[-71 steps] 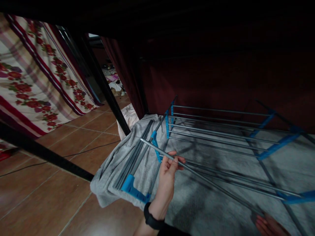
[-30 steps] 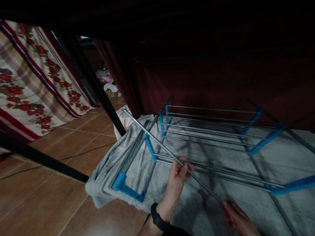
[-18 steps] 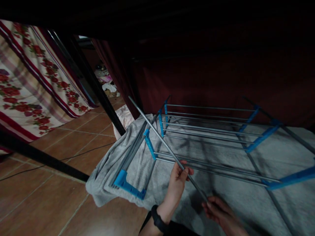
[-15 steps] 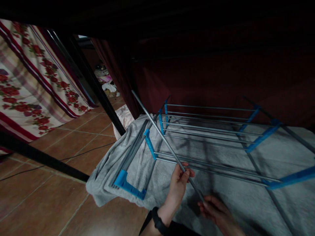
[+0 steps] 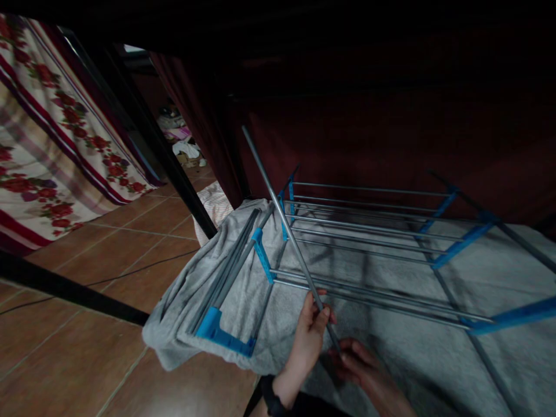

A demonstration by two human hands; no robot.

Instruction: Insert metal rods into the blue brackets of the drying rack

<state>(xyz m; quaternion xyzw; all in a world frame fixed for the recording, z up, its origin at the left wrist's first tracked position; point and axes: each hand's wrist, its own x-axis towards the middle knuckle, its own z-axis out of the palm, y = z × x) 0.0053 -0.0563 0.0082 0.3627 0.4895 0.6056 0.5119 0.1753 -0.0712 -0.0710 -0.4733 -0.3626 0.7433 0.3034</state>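
Head view: rack looks part-built on blanket, several crossbars in place; one rod, likely unfitted, gripped aslant by left hand and right hand, seemingly loose tubes at rack's left.

A slim, straight grey metal rod slants upward, from where I stand, across the blue-jointed rack's left end.

PLACE: a home, I'd judge, likely a bedroom | ON MY FEED: flowered cloth hanging, dark red curtain, grey blanket, tiled floor, jumbled heap of what looks like clothes
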